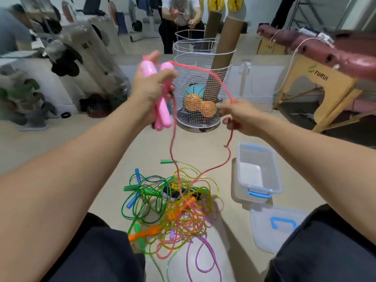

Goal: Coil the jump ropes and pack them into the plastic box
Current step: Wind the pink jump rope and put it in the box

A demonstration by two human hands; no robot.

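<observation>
The left hand (151, 86) is closed around the 2 pink handles (161, 98); the right hand's fingers (227, 113) pinch the pink cord (220, 82) – thin, springy, tangle-prone, best gathered in loops near the handles. It trails into the rope pile (175, 200) on the floor, beside the open plastic box (257, 169).

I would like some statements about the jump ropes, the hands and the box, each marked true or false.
1. The left hand holds two pink plastic handles. True.
2. The right hand is empty. False: it pinches the pink cord.
3. The clear plastic box already contains coiled ropes. False: none is inside.
4. The tangled pile of coloured ropes lies on the floor. True.
5. The clear lid is on the box. False: it lies beside it.
</observation>
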